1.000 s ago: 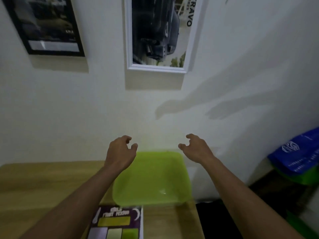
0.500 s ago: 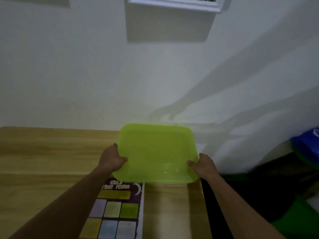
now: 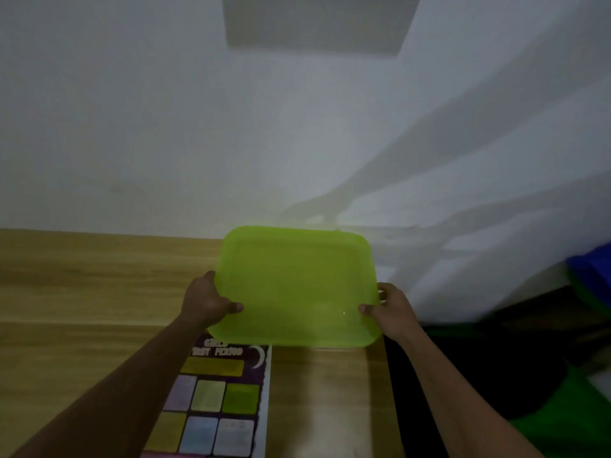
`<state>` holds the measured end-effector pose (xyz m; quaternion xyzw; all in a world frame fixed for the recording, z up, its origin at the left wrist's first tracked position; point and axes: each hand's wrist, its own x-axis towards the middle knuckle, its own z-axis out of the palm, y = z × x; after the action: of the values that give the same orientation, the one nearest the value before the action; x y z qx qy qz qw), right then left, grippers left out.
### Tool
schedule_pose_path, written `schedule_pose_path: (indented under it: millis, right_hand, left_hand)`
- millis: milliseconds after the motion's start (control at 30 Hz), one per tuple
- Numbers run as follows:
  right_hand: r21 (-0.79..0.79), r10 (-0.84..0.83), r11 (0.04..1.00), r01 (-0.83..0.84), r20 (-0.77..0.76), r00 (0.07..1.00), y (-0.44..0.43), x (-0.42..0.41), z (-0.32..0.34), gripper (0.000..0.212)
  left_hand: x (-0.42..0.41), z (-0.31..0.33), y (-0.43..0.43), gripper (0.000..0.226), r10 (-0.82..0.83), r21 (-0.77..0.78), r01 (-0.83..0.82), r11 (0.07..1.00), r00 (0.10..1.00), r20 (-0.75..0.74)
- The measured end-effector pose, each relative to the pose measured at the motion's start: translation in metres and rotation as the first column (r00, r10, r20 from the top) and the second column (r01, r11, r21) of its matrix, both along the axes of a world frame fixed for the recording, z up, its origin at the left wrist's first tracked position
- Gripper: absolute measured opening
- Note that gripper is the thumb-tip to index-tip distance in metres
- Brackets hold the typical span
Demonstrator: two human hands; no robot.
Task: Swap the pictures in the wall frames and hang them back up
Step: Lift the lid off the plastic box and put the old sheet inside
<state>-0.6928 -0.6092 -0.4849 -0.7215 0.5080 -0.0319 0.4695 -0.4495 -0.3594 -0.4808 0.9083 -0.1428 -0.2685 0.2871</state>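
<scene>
green tray | wooden table | purple printed sheet | blue bag

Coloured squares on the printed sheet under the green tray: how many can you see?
6 coloured squares on the purple printed sheet, in two rows of three beneath a yellow bar, near the lime green plastic tray. More may lie below the picture's edge.

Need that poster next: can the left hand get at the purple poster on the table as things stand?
Probably not yet: the left hand grips the green tray, whose near edge overhangs the purple poster's top. Once freed, the poster lies uncovered just beneath it.
</scene>
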Motion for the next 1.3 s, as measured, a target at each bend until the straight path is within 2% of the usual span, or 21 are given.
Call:
schedule_pose_path:
  millis: [367,433,500,567,700,733,833,867,1033,1167,1300]
  right_hand:
    - [0.06,-0.025,0.998,0.015,0.174,0.984,-0.003,-0.005,0.003,0.064]
    - [0.075,0.006,0.997,-0.022,0.199,0.98,-0.002,-0.003,0.012,0.069]
    - [0.092,0.063,0.992,-0.083,0.201,0.978,-0.001,0.0,0.022,0.078]
    - [0.103,0.111,0.986,-0.131,0.18,0.977,0.003,0.002,0.034,0.092]
    - [0.194,0.151,0.963,-0.189,0.195,0.969,0.025,0.022,0.055,0.104]
    - [0.204,0.158,0.958,-0.2,0.207,0.966,0.032,0.029,0.06,0.1]
    - [0.185,0.148,0.963,-0.198,0.252,0.956,0.06,0.059,0.078,0.069]
    - [0.169,0.159,0.964,-0.207,0.26,0.952,0.071,0.07,0.081,0.064]
    - [0.11,0.212,0.963,-0.248,0.263,0.941,0.145,0.13,0.082,0.073]
    - [0.132,0.251,0.948,-0.289,0.248,0.936,0.213,0.186,0.067,0.078]
    - [0.175,0.214,0.946,-0.271,0.29,0.933,0.273,0.247,0.045,0.078]
  left_hand:
    - [0.0,0.006,0.004,0.091,0.045,-0.076,-0.042,0.996,0.999,0.032]
    - [0.004,0.012,0.01,0.104,0.039,-0.103,-0.037,0.994,0.999,0.015]
    - [0.011,0.02,0.02,0.131,0.028,-0.109,-0.029,0.994,1.0,-0.011]
    - [0.018,0.03,0.034,0.14,0.027,-0.133,-0.035,0.991,0.998,-0.061]
    - [0.034,0.056,0.076,0.139,0.017,-0.186,-0.043,0.982,0.99,-0.139]
    - [0.038,0.062,0.088,0.136,0.025,-0.198,-0.058,0.979,0.986,-0.165]
    - [0.053,0.079,0.125,0.112,0.045,-0.237,-0.097,0.967,0.975,-0.216]
    - [0.061,0.083,0.139,0.106,0.041,-0.243,-0.094,0.966,0.976,-0.215]
    - [0.115,0.087,0.215,0.085,0.02,-0.239,-0.065,0.969,0.982,-0.186]
    - [0.17,0.073,0.283,0.088,0.001,-0.236,-0.046,0.971,0.982,-0.191]
    - [0.227,0.047,0.34,0.107,0.013,-0.174,-0.046,0.984,0.982,-0.189]
